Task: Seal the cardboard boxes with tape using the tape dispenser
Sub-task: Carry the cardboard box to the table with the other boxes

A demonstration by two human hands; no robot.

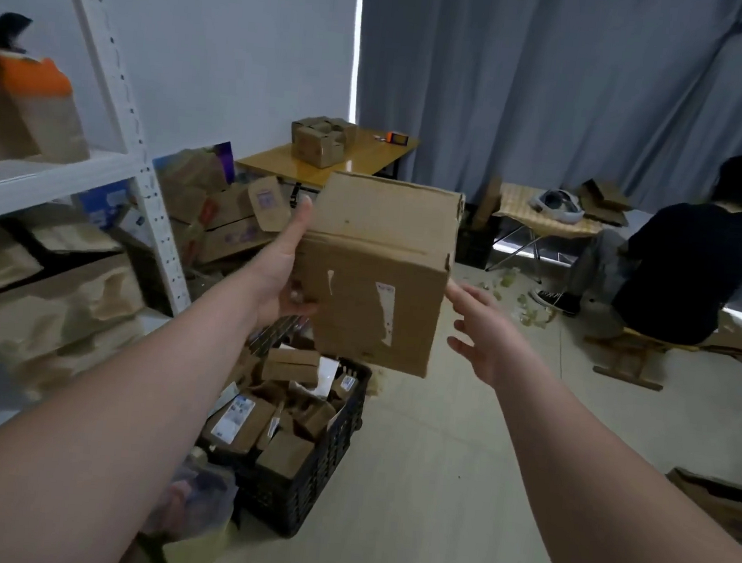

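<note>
2 hands point(282, 273) point(485, 336), 1 held box point(374, 272), 1 crate point(326, 470)

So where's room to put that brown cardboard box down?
The pale tiled floor right of the black plastic crate is bare, as is the right end of the yellow table. Crowded: inside the crate and around the white metal shelf.

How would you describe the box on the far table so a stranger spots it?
Find the grey curtain; a yellow table stands by its left edge. The cardboard box sits on that tabletop, unlike those heaped on the floor.
</note>
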